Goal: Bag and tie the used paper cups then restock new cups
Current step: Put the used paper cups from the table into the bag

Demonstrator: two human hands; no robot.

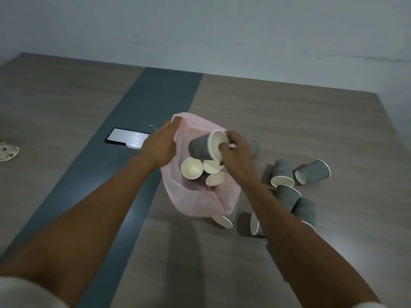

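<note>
A thin pink plastic bag (200, 201) stands open on the table's middle. My left hand (161, 145) pinches its far-left rim and holds the mouth up. My right hand (235, 156) grips a grey ribbed paper cup (200, 148) by its white rim, tilted sideways over the bag's mouth. Three cups (191, 168) lie inside the bag with their white insides showing. Several more grey cups (287, 185) lie tipped over on the table to the right of the bag and beside my right forearm.
The wooden table (311, 134) has a dark grey strip (155, 103) down its middle with a silvery cable hatch (127, 138) left of the bag. A crumpled patterned cloth or paper (7, 150) lies at the left edge. A pale wall stands behind.
</note>
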